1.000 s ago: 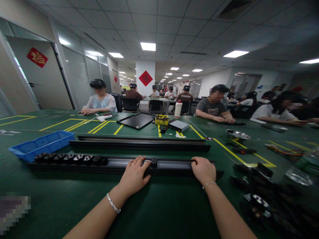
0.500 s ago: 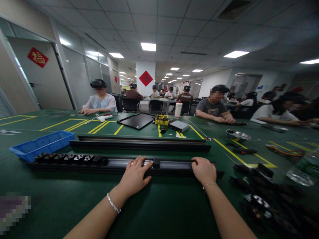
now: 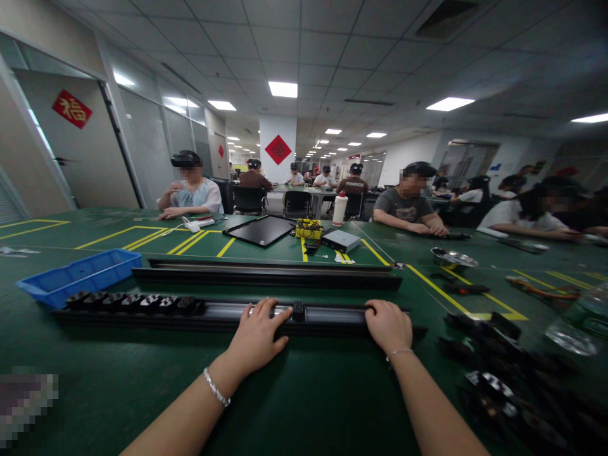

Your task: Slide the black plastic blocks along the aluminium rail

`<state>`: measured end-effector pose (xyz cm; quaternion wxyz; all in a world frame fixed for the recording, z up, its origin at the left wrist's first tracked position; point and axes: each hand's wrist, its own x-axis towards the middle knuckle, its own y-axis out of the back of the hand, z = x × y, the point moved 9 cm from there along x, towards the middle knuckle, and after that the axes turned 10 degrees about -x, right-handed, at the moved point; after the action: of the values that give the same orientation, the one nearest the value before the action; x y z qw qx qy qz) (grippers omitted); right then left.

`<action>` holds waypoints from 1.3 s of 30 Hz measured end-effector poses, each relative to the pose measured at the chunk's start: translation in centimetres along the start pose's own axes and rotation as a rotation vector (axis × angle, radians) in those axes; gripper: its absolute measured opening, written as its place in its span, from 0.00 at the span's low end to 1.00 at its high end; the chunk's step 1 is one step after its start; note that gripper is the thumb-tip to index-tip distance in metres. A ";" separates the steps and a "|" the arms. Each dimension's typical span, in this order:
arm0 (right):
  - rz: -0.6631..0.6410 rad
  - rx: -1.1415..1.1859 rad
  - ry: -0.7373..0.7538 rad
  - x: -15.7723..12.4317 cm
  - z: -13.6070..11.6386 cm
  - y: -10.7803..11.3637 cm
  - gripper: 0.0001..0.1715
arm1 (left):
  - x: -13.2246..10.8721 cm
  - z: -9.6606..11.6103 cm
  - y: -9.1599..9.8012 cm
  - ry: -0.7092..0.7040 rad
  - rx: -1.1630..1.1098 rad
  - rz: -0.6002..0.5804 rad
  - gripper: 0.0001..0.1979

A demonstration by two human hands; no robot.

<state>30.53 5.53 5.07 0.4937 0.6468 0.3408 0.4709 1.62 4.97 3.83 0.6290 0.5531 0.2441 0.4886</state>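
A long black rail lies across the green table in front of me. My left hand rests on its middle with the fingers spread, the index fingertip beside a small black block seated in the channel. Near the rail's right end, my right hand has its fingers curled over the far edge, gripping the rail. Several black modules stand in a row in the rail's left part. Behind it lies a second black rail, touched by neither hand.
A blue tray sits at the left. Dark parts are heaped at the right, near a clear bottle and a metal bowl. Farther back are a black panel, a grey box and seated people.
Both of my hands and the rails have stayed in place. Across the table at the left, a person has raised one hand toward the chin.
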 end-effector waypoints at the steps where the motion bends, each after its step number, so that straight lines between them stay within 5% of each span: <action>1: 0.001 0.002 0.002 0.0 0.0 0.0 0.21 | 0.0 0.0 0.1 0.005 -0.001 -0.001 0.28; 20: 0.129 0.066 -0.003 -0.2 -0.1 0.2 0.20 | 0.2 0.1 0.3 0.006 0.007 0.004 0.29; 23: 0.144 0.137 0.105 -0.6 -2.3 0.6 0.21 | 0.2 0.0 0.0 0.010 0.010 -0.002 0.30; 31: 0.035 0.447 0.436 -5.7 -13.1 1.4 0.26 | 0.3 0.2 -0.2 0.000 0.046 0.032 0.30; 39: 0.137 0.318 0.428 -7.0 -14.8 1.4 0.22 | 0.5 0.7 -0.6 -0.096 0.031 0.023 0.28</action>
<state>14.19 3.51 5.50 0.2697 0.6234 0.4625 0.5698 2.59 5.15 3.52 0.6256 0.5884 0.2150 0.4650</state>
